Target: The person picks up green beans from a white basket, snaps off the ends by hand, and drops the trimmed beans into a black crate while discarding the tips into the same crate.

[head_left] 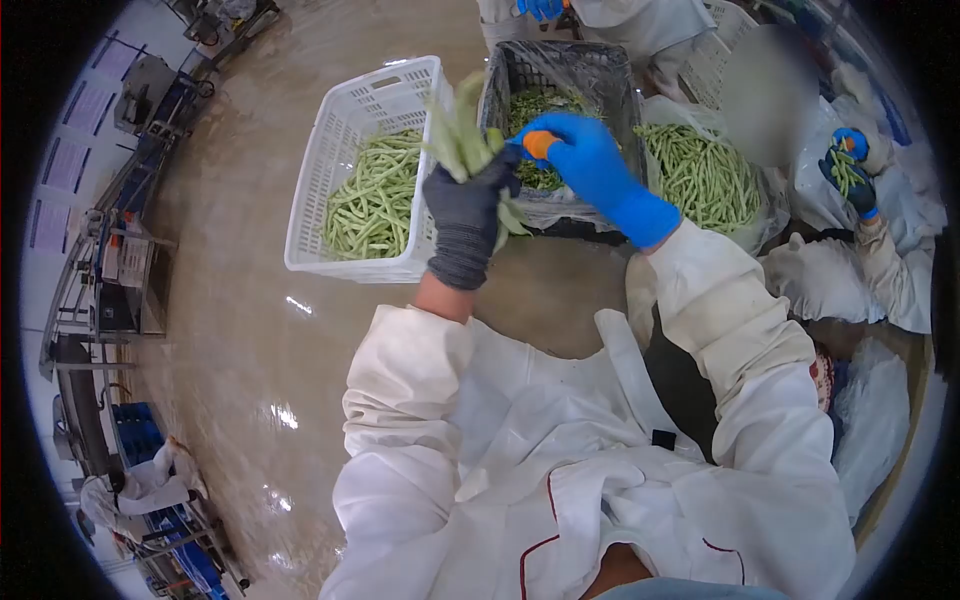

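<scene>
Head | my left hand (465,205) grips the green-bean bunch (462,135) between white crate (300,220), left, and black crate (637,110), right | right hand (600,170) grips orange-handled tool (540,145) | I'd hold the bunch snug, left grip clear of the tool

One head-worn view, looking forward and steeply down from above the wearer's white clothing (640,500), which is filling the bottom close up. Left hand (463,205) and right hand (590,165) are showing near upper centre, farther out; white crate (355,262) is standing left of them. Wide round lens is curving edges, darkening corners, taking in floor (240,330) and, far left, a tilting wall (35,290).
</scene>
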A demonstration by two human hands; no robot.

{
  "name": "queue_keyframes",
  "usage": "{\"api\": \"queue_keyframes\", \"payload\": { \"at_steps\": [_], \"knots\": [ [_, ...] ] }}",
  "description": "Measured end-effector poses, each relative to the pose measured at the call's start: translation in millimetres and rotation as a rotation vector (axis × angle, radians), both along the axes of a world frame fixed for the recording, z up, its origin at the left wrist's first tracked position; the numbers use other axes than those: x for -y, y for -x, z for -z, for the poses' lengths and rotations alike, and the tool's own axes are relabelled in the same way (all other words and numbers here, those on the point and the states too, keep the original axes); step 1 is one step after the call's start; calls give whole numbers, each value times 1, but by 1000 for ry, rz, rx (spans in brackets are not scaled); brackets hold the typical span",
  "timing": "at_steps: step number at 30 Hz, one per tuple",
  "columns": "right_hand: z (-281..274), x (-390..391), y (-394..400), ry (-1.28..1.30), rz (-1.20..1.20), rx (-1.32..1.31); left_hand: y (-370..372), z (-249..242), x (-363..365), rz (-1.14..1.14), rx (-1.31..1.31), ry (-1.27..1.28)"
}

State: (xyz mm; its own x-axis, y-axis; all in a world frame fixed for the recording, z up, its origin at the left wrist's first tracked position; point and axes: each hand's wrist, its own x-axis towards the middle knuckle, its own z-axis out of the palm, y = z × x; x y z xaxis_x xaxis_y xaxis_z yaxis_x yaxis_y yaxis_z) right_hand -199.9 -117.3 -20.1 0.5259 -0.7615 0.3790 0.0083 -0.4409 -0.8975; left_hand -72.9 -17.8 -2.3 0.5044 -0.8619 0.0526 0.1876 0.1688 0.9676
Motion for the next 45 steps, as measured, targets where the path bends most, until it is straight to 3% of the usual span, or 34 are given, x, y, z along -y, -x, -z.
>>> {"api": "queue_keyframes", "payload": {
  "at_steps": [2, 4, 8, 13, 16, 19, 21, 24, 27, 30, 31, 33, 34, 36, 39, 45],
  "knots": [
    [5, 14, 9, -4, -50, -89, -26, 7, 4, 10, 57, 121],
    [8, 25, 22, 105, 20, -274, -59, -3, 2, 73, -295, 157],
    [37, 63, 41, 340, 310, -765, -114, -8, -13, 181, -497, 393],
    [57, 91, 52, 361, 460, -1045, -121, -26, -30, 138, -474, 459],
    [69, 88, 41, 453, 406, -688, -116, -30, -31, 177, -536, 504],
    [28, 47, 19, 325, 118, -520, -104, -33, -29, 188, -574, 515],
    [11, 27, 3, 0, -224, -328, -97, -29, -24, 189, -591, 496],
    [1, -6, -14, -274, -561, 147, -88, -20, -13, 248, -618, 464],
    [-15, -22, -13, -514, -550, 12, -69, -18, -5, 197, -596, 457],
    [5, 6, -10, -234, -327, -69, -87, -18, -9, 217, -439, 458],
    [8, 10, -3, -72, -199, -169, -89, -18, -13, -5, -227, 430],
    [-2, 11, 8, 249, 62, -365, -92, -31, -18, -213, -133, 312],
    [0, 12, 11, 364, 49, -357, -95, -32, -22, -231, 94, 244],
    [3, 13, 12, 595, 21, -338, -78, -29, -20, -100, 231, 177],
    [-2, -1, 8, 672, -30, -331, -53, -5, -8, 38, 431, -43],
    [-6, -4, 5, 406, -103, -176, -43, -1, -2, 7, 478, -229]
  ]
}}
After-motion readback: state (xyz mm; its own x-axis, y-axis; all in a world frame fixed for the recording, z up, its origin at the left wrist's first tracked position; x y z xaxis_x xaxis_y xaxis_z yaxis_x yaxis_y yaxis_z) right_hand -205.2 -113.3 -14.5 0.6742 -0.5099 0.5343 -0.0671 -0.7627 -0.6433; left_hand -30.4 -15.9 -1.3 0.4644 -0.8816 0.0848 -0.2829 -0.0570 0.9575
